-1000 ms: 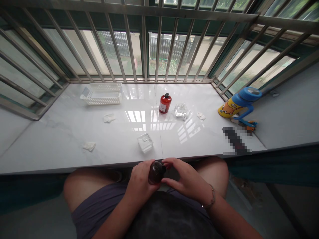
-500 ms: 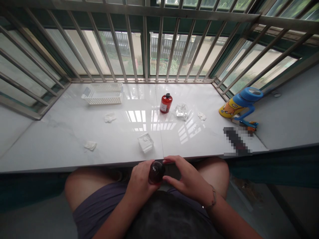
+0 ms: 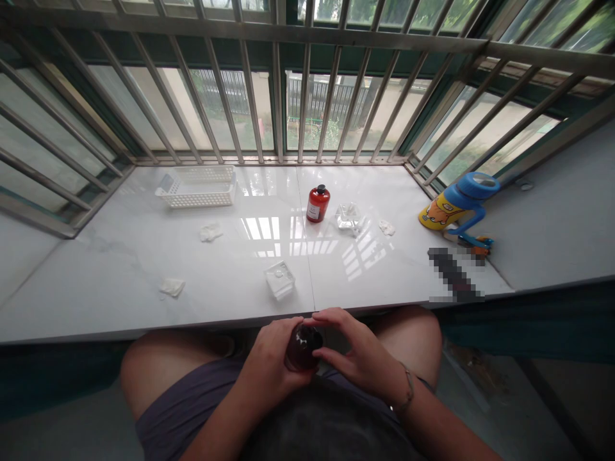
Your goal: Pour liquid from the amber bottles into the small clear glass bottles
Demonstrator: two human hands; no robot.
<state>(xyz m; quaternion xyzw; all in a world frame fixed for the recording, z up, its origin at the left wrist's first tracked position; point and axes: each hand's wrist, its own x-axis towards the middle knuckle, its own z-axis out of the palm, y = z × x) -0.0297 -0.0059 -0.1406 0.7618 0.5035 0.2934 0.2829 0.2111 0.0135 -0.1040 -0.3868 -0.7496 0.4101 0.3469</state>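
Both my hands are just below the front edge of the white marble sill (image 3: 158, 314), above my lap. My left hand (image 3: 271, 352) wraps the body of a dark amber glass bottle (image 3: 302, 349). My right hand (image 3: 355, 352) curves over from the other side, with its fingertips on the bottle's top. The fingers hide most of the bottle's neck and cap. On the sill, the closest thing to my hands is a small clear square container (image 3: 279, 280). A red-brown bottle with a white label (image 3: 318, 203) stands farther back.
A white plastic basket (image 3: 196, 187) sits at the back left of the sill, and a clear glass dish (image 3: 348, 219) stands right of the red-brown bottle. Crumpled white tissues (image 3: 172, 287) lie about. A yellow water bottle with a blue lid (image 3: 456, 208) stands at right. Steel window bars (image 3: 278, 96) run behind.
The amber bottle and my hands sit a little lower, nearer my lap. My right hand's fingers have shifted on the bottle's top. The whole view has tilted slightly as my head moved.
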